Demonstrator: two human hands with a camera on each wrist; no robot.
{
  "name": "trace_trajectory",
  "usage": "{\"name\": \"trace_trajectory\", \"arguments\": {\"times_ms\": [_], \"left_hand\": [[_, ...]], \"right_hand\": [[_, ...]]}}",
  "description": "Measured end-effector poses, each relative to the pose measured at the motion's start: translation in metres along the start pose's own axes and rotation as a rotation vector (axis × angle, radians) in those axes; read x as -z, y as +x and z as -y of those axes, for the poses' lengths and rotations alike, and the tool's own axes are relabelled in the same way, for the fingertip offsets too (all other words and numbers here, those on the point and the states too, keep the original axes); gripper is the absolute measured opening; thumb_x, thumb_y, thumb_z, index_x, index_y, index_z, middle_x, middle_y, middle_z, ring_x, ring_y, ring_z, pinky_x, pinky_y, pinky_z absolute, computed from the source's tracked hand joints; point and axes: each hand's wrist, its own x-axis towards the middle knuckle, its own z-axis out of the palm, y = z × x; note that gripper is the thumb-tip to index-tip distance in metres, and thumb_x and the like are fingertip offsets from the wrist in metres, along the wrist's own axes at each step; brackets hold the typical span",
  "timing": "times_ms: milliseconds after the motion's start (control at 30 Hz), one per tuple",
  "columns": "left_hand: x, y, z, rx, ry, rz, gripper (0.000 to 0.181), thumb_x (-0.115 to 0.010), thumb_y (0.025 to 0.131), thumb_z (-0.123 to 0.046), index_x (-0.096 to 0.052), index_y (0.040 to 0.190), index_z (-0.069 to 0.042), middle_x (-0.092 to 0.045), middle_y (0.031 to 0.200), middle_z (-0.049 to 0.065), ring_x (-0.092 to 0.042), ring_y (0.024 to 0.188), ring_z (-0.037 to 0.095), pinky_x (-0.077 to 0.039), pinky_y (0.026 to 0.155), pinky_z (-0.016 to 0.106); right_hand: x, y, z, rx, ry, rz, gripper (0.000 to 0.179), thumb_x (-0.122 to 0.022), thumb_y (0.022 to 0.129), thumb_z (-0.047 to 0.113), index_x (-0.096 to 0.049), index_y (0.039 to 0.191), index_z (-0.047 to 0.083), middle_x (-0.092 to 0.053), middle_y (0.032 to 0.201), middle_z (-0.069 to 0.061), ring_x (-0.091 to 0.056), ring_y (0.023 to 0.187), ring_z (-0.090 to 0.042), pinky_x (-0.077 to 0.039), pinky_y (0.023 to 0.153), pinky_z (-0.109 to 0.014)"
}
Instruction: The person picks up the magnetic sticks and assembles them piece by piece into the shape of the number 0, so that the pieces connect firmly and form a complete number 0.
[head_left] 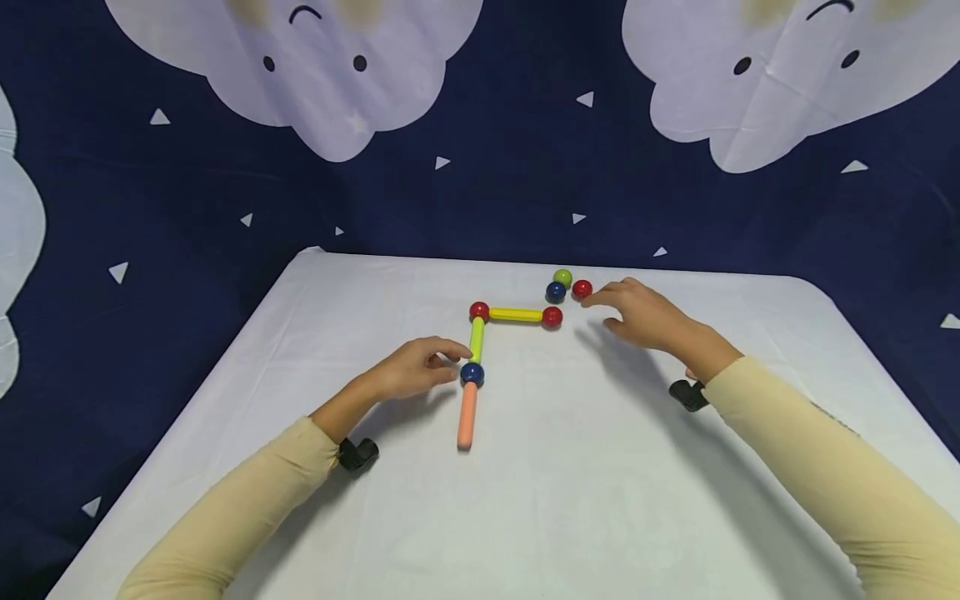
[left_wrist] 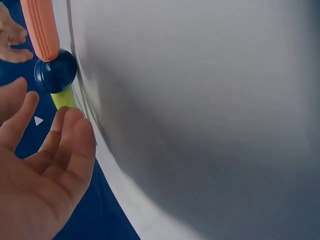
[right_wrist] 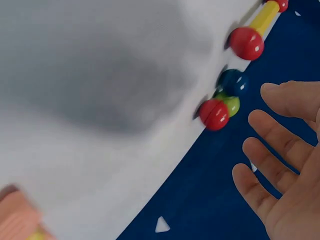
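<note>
On the white table lies a joined chain of rods and balls: an orange rod [head_left: 467,417], a blue ball [head_left: 472,373], a yellow-green rod [head_left: 477,337], a red ball [head_left: 479,312], a yellow rod [head_left: 515,315] and another red ball [head_left: 552,317]. My left hand [head_left: 420,367] is beside the blue ball, fingers relaxed and holding nothing; whether a fingertip touches the chain I cannot tell. At the back, my right hand [head_left: 637,312] reaches toward a loose red ball [head_left: 582,289], its fingers spread and apart from the balls in the right wrist view.
A loose green ball [head_left: 562,277] and a dark blue ball [head_left: 556,292] sit close to the loose red one near the table's far edge. Another orange piece [right_wrist: 17,215] appears blurred in the right wrist view. Behind the table [head_left: 600,483] hangs a navy cloth [head_left: 517,192].
</note>
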Motion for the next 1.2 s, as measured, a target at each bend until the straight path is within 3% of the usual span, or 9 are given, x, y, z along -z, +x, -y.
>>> {"name": "trace_trajectory", "arguments": {"times_ms": [233,400,567,700,1200], "left_hand": [[-0.003,0.006,-0.003,-0.016,0.08,0.068,0.041,-0.067,0.094,-0.016,-0.061,0.134,-0.014,-0.062,0.128,0.014,-0.059,0.097,0.019,-0.049,0.072,0.024],[-0.005,0.013,-0.004,0.0,0.123,0.054,0.036,-0.068,0.093,-0.015,-0.065,0.129,-0.014,-0.067,0.124,0.013,-0.059,0.096,0.019,-0.048,0.073,0.024],[-0.006,0.017,-0.007,0.007,0.105,0.048,0.034,-0.069,0.092,-0.016,-0.066,0.126,-0.014,-0.068,0.121,0.011,-0.063,0.108,0.023,-0.052,0.082,0.028],[-0.008,0.02,-0.009,0.013,0.103,0.049,0.033,-0.069,0.091,-0.015,-0.067,0.124,-0.014,-0.069,0.118,0.01,-0.063,0.105,0.022,-0.052,0.08,0.027],[-0.008,0.024,-0.01,0.023,0.126,0.027,0.032,-0.068,0.092,-0.016,-0.066,0.124,-0.014,-0.069,0.116,0.01,-0.063,0.105,0.022,-0.052,0.084,0.03]], "right_hand": [[-0.008,-0.013,-0.014,0.001,-0.01,-0.015,0.039,-0.066,0.087,0.0,-0.066,0.126,0.005,-0.067,0.125,-0.021,-0.056,0.118,-0.043,-0.043,0.104,-0.057],[-0.014,-0.013,-0.019,-0.015,-0.008,-0.04,0.039,-0.066,0.087,0.0,-0.066,0.126,0.004,-0.066,0.125,-0.023,-0.056,0.118,-0.044,-0.043,0.104,-0.057],[-0.019,-0.011,-0.022,-0.037,-0.002,-0.03,0.039,-0.066,0.087,0.001,-0.065,0.126,0.003,-0.065,0.126,-0.024,-0.056,0.119,-0.045,-0.043,0.104,-0.057],[-0.021,-0.009,-0.024,-0.056,-0.002,-0.023,0.039,-0.066,0.088,0.001,-0.065,0.127,0.003,-0.064,0.128,-0.025,-0.055,0.119,-0.046,-0.042,0.105,-0.058],[-0.028,0.015,-0.028,-0.223,0.126,0.008,0.047,-0.057,0.089,0.002,-0.055,0.136,0.001,-0.055,0.136,-0.027,-0.05,0.129,-0.045,-0.036,0.112,-0.058]]}}
